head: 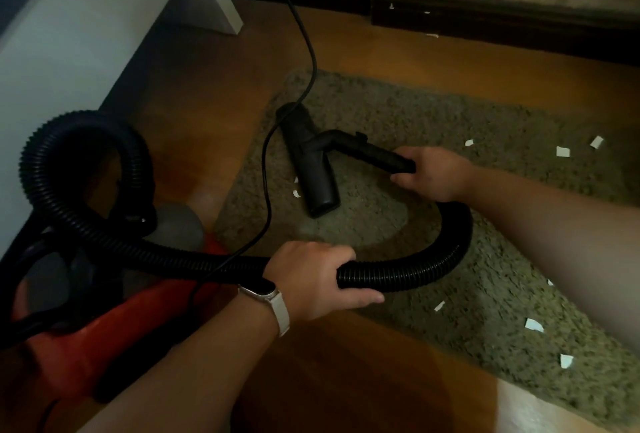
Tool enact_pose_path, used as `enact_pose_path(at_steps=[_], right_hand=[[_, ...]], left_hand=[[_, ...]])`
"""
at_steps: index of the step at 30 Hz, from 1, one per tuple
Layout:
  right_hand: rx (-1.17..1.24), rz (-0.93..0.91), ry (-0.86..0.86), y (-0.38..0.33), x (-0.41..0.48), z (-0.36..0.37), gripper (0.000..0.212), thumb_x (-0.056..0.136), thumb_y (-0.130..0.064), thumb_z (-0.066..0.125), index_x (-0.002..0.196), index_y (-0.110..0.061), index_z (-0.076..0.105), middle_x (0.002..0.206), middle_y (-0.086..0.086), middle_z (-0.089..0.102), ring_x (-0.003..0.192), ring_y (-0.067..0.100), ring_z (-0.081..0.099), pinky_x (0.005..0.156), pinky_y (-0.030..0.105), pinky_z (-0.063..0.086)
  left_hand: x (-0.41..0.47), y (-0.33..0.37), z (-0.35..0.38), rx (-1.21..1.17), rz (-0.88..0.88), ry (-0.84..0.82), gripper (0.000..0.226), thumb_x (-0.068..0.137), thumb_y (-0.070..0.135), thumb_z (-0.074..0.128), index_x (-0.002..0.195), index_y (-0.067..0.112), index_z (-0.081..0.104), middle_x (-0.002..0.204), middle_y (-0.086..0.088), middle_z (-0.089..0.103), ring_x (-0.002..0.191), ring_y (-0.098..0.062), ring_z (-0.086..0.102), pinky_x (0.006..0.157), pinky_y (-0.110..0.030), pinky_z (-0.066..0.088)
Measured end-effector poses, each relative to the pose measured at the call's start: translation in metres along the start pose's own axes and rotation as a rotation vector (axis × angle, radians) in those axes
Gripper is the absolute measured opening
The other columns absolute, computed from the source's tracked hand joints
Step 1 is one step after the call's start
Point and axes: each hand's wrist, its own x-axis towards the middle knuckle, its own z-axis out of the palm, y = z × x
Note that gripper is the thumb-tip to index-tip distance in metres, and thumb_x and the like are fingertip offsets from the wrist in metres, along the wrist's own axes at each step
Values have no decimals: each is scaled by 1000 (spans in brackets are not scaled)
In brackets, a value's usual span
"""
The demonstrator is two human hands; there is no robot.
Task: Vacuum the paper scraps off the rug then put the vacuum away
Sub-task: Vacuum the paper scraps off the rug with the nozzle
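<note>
— Wooden floor (pixel 346 380) is seen round a shaggy grey-green rug (pixel 502 252), with a dark skirting board (pixel 485 16) behind and white furniture (pixel 86 34) at the left.

— And where are the paper scraps (pixel 562 151) found?

— They are scattered mostly over the right side of the rug, far and near. Two more are tucked just beside the left edge of the nozzle (pixel 311 169).

— How is the vacuum being held?

— The rigid tube (pixel 374 152) is gripped at its end by the right hand (pixel 433 176), fingers wrapped round it. The ribbed hose (pixel 415 266) is clasped by the left hand (pixel 318 280), fingers curled over the top and thumb underneath. A pale watch (pixel 273 301) is worn on that wrist.

— And the machine itself?

— The red vacuum body (pixel 69 346) is parked on the floor at the near left, with the hose looped above it. The power cord (pixel 304 34) is trailed across the rug's left corner, close to the nozzle.

— What is the coming move governed by?

— The nozzle is laid to the left of the right hand, its long axis running away from the camera, while most scraps lie on the hand's other side. A swing to the right is probably called for, and it is best led by the right hand, the nearer one. No scraps appear to be gathered yet, so the task is judged barely begun.
</note>
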Motion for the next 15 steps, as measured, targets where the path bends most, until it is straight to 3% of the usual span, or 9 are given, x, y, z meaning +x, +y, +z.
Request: enact_pose_path(at_steps=[6,15], right_hand=[[26,13,17,8,-4,0,30,97,-41,60,125,-32,57,88,-3,64,76,12,61,63,29,45],[6,-52,-53,1,-2,5,28,94,-44,62,120,-36,58,91,-9,64,82,12,60,76,35,50]], left_hand=[[4,0,0,12,-6,23,67,68,94,35,89,34,57,70,14,57,64,0,55,56,-18,39],[3,-1,0,11,24,19,68,68,94,32,89,35,57,69,15,55,64,-1,55,58,-22,42]])
